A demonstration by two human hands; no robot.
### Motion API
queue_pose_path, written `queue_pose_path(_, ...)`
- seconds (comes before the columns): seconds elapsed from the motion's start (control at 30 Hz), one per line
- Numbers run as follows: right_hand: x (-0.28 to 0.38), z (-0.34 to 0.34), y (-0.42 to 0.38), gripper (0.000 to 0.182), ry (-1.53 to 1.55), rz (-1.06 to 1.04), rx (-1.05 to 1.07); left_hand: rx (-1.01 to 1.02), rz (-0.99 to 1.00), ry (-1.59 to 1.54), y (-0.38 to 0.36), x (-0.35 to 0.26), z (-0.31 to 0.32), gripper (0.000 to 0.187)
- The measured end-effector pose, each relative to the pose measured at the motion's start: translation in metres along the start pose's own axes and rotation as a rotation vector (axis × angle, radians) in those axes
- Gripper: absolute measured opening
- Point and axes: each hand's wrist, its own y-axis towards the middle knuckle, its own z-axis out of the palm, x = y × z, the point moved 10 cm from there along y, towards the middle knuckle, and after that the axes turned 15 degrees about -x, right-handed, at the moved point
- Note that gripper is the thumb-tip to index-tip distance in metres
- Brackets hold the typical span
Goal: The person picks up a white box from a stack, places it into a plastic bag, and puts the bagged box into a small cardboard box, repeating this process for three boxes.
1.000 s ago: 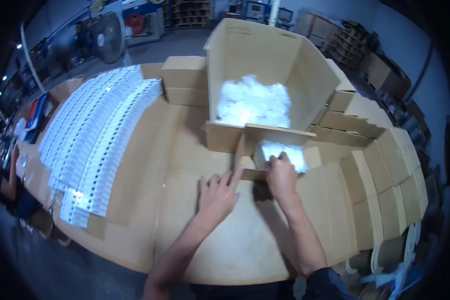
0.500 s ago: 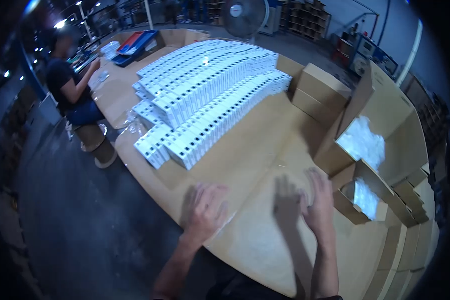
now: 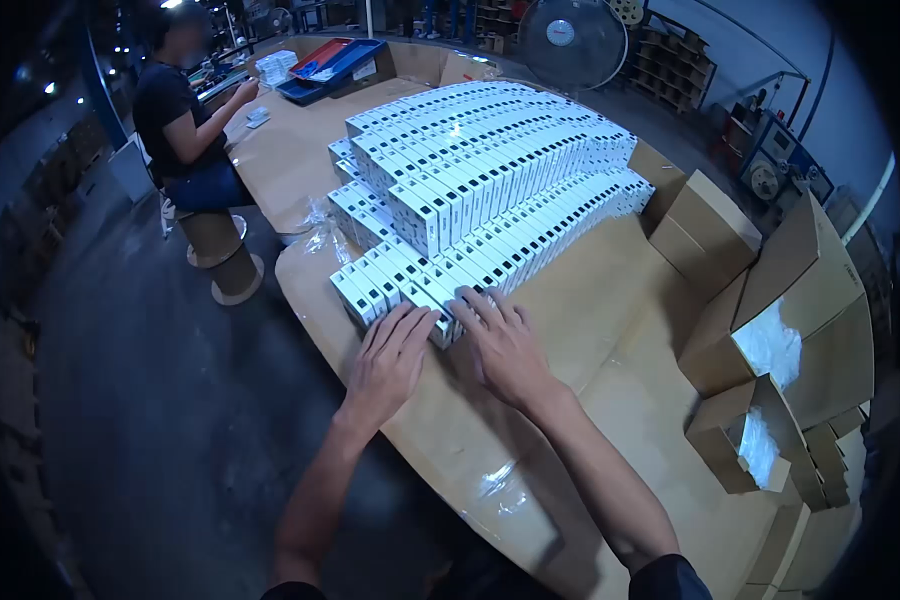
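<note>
Many small white boxes (image 3: 540,225) with dark square marks stand packed in rows and layers on the cardboard-covered table (image 3: 610,400). At the near end of the lower rows, my left hand (image 3: 390,355) has its fingers curled against the white boxes there. Close on its right, my right hand (image 3: 502,345) bends its fingers over the top and right side of the same end of the row. Between the two hands a white box (image 3: 428,300) sits slightly out of line with its neighbours. Both thumbs are mostly hidden.
An open carton (image 3: 815,290) and a smaller one (image 3: 705,430), both with clear plastic bags, stand at the right. A closed carton (image 3: 705,225) is behind them. Crumpled plastic (image 3: 325,235) lies left of the stack. A co-worker (image 3: 185,125) sits far left beside blue and red trays (image 3: 335,70).
Both hands have moved forward from above the bare cardboard to the near end of the white boxes, the right one also leftward. My view has shifted, so the stack appears farther right.
</note>
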Motion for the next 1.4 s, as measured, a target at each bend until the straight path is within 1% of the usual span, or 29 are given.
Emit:
queue_pose_path(0.1, -0.001, 0.008, 0.0, 0.056, -0.025, 0.014, -0.007, -0.024, 0.018, -0.017, -0.001, 0.002, 0.001, 0.049)
queue_pose_path(0.2, -0.003, 0.013, 0.001, 0.059, -0.016, 0.056, 0.061, -0.053, 0.057, -0.009, -0.001, 0.001, 0.002, 0.049)
queue_pose_path(0.3, -0.002, 0.012, 0.005, 0.06, -0.013, 0.086, 0.102, -0.044, 0.079, 0.031, -0.002, 0.0, -0.004, 0.044)
queue_pose_path(0.4, -0.001, 0.012, 0.005, 0.057, -0.03, 0.075, 0.112, -0.065, 0.084, 0.065, -0.005, -0.003, -0.015, 0.039)
queue_pose_path(0.5, -0.002, 0.009, 0.0, 0.064, 0.027, 0.096, 0.113, -0.066, 0.097, 0.099, -0.014, -0.013, -0.029, 0.034)
queue_pose_path(0.53, -0.003, 0.002, -0.002, 0.072, 0.059, 0.12, 0.102, -0.074, 0.068, 0.073, -0.018, -0.017, -0.033, 0.036)
queue_pose_path(0.63, -0.015, -0.039, -0.013, 0.075, 0.176, 0.278, 0.053, -0.101, 0.011, -0.045, -0.021, -0.035, -0.045, 0.038)
queue_pose_path(0.67, -0.023, -0.055, -0.021, 0.072, 0.27, 0.31, 0.011, -0.106, 0.025, -0.098, -0.02, -0.045, -0.045, 0.038)
queue_pose_path(0.77, -0.043, -0.095, -0.066, 0.063, 0.445, 0.659, 0.131, -0.152, 0.047, -0.254, -0.01, -0.081, -0.039, 0.032)
queue_pose_path(0.8, -0.046, -0.106, -0.08, 0.061, 0.59, 0.758, 0.134, -0.146, 0.056, -0.3, -0.006, -0.094, -0.032, 0.028)
queue_pose_path(0.87, -0.051, -0.126, -0.109, 0.056, 0.886, 0.946, 0.118, -0.175, 0.158, -0.358, 0.008, -0.129, -0.021, 0.027)
queue_pose_path(0.97, -0.064, -0.161, -0.137, 0.052, 1.112, 0.967, -0.078, -0.184, 0.289, -0.49, 0.033, -0.19, -0.008, 0.027)
queue_pose_path(1.0, -0.073, -0.178, -0.144, 0.042, 1.125, 0.968, -0.216, -0.178, 0.332, -0.554, 0.039, -0.21, -0.001, 0.027)
queue_pose_path(1.03, -0.085, -0.191, -0.156, 0.037, 1.044, 0.977, -0.259, -0.174, 0.377, -0.626, 0.046, -0.234, 0.006, 0.028)
queue_pose_path(1.07, -0.097, -0.205, -0.17, 0.033, 0.964, 0.989, -0.3, -0.128, 0.437, -0.667, 0.051, -0.257, 0.014, 0.027)
queue_pose_path(1.1, -0.108, -0.22, -0.182, 0.029, 0.888, 0.998, -0.336, -0.068, 0.443, -0.752, 0.06, -0.278, 0.022, 0.026)
queue_pose_path(1.13, -0.114, -0.241, -0.19, 0.02, 0.847, 1.054, -0.394, -0.011, 0.445, -0.825, 0.069, -0.296, 0.027, 0.026)
queue_pose_path(1.17, -0.122, -0.261, -0.199, 0.02, 0.782, 1.028, -0.411, 0.05, 0.445, -0.89, 0.079, -0.314, 0.031, 0.025)
queue_pose_path(1.2, -0.133, -0.283, -0.212, 0.019, 0.721, 1.003, -0.422, 0.059, 0.429, -0.942, 0.097, -0.332, 0.03, 0.024)
queue_pose_path(1.23, -0.142, -0.302, -0.222, 0.019, 0.665, 0.978, -0.428, 0.07, 0.447, -0.94, 0.112, -0.349, 0.037, 0.024)
queue_pose_path(1.27, -0.152, -0.329, -0.228, 0.019, 0.536, 0.901, -0.494, 0.078, 0.462, -0.933, 0.128, -0.364, 0.045, 0.025)
queue_pose_path(1.3, -0.163, -0.353, -0.234, 0.019, 0.401, 0.936, -0.423, 0.086, 0.474, -0.922, 0.144, -0.378, 0.055, 0.026)
queue_pose_path(1.37, -0.192, -0.395, -0.245, 0.02, 0.287, 0.923, -0.481, 0.118, 0.507, -0.883, 0.179, -0.412, 0.088, 0.014)
queue_pose_path(1.4, -0.203, -0.416, -0.242, 0.019, 0.2, 0.89, -0.537, 0.132, 0.501, -0.805, 0.194, -0.428, 0.11, 0.009)
